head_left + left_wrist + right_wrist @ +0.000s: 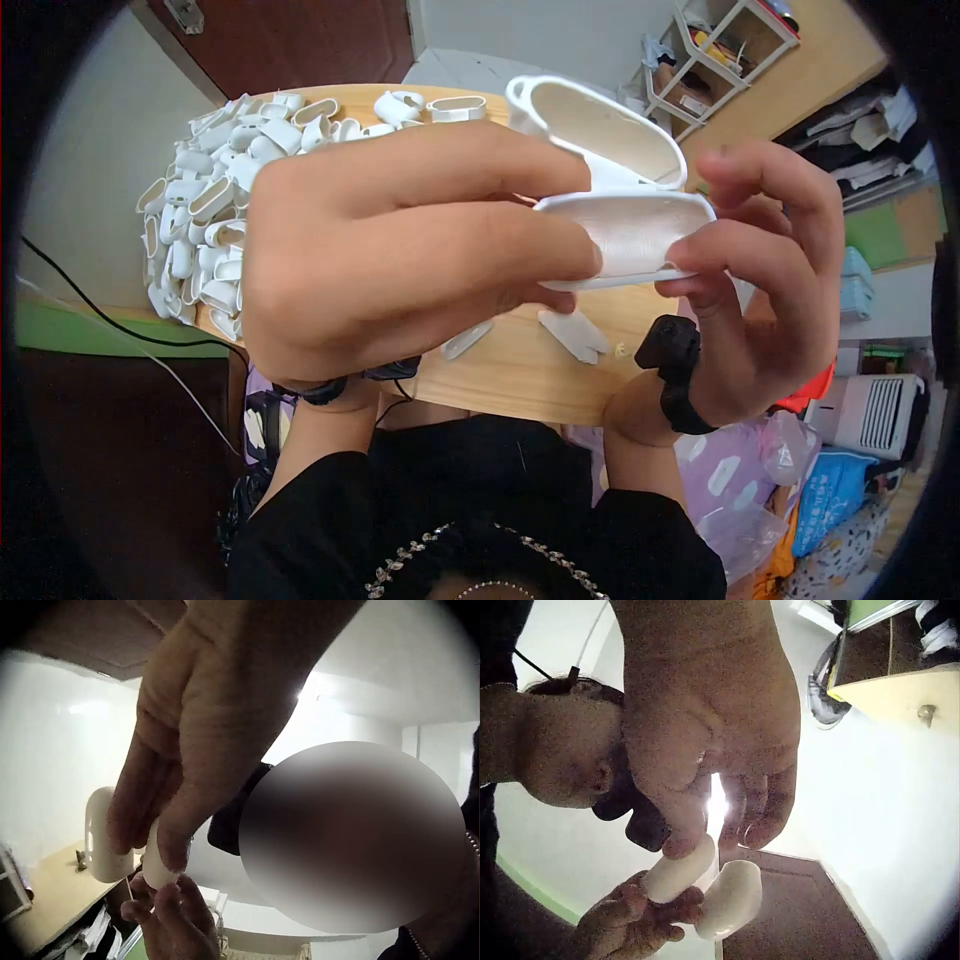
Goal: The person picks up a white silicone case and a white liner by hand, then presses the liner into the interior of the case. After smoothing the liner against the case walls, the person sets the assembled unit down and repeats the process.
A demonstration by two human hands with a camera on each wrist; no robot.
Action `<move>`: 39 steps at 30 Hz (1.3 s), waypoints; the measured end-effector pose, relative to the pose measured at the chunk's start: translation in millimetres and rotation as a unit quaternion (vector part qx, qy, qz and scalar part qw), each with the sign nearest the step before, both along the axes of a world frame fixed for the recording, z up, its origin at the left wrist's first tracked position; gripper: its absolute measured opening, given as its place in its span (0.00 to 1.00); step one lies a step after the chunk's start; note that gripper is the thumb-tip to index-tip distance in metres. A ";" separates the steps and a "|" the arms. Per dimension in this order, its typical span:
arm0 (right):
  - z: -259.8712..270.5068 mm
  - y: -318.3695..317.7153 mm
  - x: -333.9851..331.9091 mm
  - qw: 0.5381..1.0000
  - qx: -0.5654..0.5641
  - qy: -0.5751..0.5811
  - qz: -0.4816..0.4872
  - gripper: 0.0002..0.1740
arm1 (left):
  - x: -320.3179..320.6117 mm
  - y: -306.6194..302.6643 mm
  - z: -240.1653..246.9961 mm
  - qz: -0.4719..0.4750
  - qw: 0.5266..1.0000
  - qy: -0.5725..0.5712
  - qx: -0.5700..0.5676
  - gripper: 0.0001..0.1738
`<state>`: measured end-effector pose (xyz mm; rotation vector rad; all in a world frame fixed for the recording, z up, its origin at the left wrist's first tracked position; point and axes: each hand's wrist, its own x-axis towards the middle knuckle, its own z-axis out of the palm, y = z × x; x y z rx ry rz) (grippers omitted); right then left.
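A white hinged case [640, 232] is held up close to the head camera, its two hollow halves spread apart with their insides showing. My left hand [400, 240] grips it from the left, fingers reaching between and over the halves. On the right, my right hand [770, 260] pinches the lower half's edge between thumb and finger. The left wrist view shows the rounded outside of one half [105, 832] beside the left fingers [129, 802]. Both rounded halves [729, 900] appear between the hands in the right wrist view.
A large pile of similar white cases [200, 200] covers the left of the wooden table [500, 375]. Flat white pieces [573, 335] lie near its front edge. Beyond stand a white rack [690, 75] and a brown door [300, 40]; bags [835, 500] lie at the right.
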<state>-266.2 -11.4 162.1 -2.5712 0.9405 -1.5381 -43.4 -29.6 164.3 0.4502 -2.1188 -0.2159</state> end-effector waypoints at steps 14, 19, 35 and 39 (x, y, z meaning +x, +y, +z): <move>14.5 8.3 23.5 0.987 -0.048 0.098 -0.116 0.10 | -14.3 -11.2 -14.8 0.071 0.986 0.088 -0.120 0.11; 1.6 4.8 12.4 0.988 -0.093 0.058 -0.113 0.10 | -16.9 -3.7 -11.4 0.073 0.990 0.098 -0.070 0.12; 7.7 -3.0 7.9 0.974 -0.179 0.108 -0.082 0.12 | -22.5 -5.4 -9.3 0.093 0.987 0.058 -0.119 0.10; 10.3 2.2 7.1 0.974 -0.123 0.129 -0.139 0.14 | -22.1 -7.2 -9.1 0.084 0.987 0.055 -0.129 0.11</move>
